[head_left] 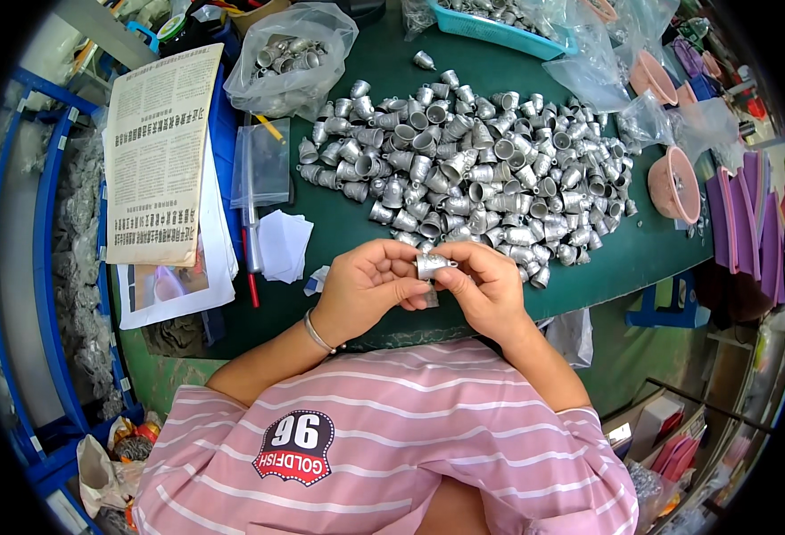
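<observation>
Both of my hands meet over the near edge of the green table and pinch one small silver metal bell (431,265). My left hand (370,281), with a bangle at the wrist, has its fingers closed at the bell's wide end. The thumb and forefinger of my right hand (486,285) grip the end with the little loop. A small greyish piece (431,296) shows under the fingers; I cannot make out what it is. Just beyond my hands spreads a large heap of similar silver bells (473,169), lying in all directions.
A plastic bag of bells (293,53) stands at the far left, near a folded newspaper (156,160), a red pen (252,290) and paper slips (284,245). A turquoise basket (499,31) sits at the back. Pink bowls (673,185) and purple dividers (749,214) are at right.
</observation>
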Demonstrator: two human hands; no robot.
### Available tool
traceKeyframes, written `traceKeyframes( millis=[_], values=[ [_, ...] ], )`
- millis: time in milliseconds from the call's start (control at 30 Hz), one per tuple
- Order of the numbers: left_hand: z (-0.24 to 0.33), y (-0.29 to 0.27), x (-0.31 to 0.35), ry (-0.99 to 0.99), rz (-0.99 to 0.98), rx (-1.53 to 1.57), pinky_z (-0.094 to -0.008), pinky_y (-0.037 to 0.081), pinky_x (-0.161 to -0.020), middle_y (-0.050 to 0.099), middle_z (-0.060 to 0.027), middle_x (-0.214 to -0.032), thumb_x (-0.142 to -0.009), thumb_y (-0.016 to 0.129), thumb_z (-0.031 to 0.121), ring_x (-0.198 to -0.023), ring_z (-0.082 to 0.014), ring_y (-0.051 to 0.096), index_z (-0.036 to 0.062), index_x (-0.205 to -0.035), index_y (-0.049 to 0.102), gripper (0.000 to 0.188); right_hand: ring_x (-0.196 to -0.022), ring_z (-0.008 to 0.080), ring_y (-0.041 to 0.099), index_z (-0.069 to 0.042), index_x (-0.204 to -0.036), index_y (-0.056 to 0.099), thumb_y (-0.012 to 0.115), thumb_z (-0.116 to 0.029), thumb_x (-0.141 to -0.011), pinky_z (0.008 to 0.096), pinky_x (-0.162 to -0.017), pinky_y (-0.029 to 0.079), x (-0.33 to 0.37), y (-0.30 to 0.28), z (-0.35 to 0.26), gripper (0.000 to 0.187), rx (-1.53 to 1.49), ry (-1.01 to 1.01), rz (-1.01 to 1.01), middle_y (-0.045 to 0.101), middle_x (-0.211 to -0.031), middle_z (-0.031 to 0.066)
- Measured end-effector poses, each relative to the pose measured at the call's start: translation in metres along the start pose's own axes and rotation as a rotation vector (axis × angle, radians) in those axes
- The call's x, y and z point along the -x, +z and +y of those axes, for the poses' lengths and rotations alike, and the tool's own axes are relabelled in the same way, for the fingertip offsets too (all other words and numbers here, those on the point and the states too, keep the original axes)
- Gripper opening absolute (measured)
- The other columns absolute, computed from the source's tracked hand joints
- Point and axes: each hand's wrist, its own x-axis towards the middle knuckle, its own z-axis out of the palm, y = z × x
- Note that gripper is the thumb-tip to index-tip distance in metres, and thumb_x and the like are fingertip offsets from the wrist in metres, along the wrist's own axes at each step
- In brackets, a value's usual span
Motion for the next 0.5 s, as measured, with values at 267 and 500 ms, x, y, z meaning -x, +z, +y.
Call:
traceKeyframes(
  millis=[267,500],
  values=[
    [-0.003,-0.003,-0.001,0.076,-0.022,0.011,-0.0241,0.053,-0.066,0.060,-0.0134,-0.091,-0.080,0.060,-0.004,-0.078,-0.0179,0.063,-0.0052,-0.106,0.049,0.028,-0.063,0.0141,0.055,0.001,-0.096,0.060,0.065,-0.004,-0.076,0.0233,-0.056,0.045,-0.005,-0.002,-0.009,0.022,0.152,-0.178,-0.023,0.059,-0.081,0.0088],
    [-0.007,-0.001,-0.001,0.168,-0.016,-0.015,-0.0239,0.051,-0.073,0.059,-0.0111,-0.096,-0.078,0.062,-0.005,-0.088,-0.0164,0.061,-0.0043,-0.107,0.049,0.032,-0.062,0.0111,0.056,0.002,-0.098,0.060,0.065,-0.001,-0.076,0.0215,-0.055,0.045,-0.002,-0.002,-0.004,0.023,0.013,-0.092,-0.022,0.058,-0.083,0.0087]
  ],
)
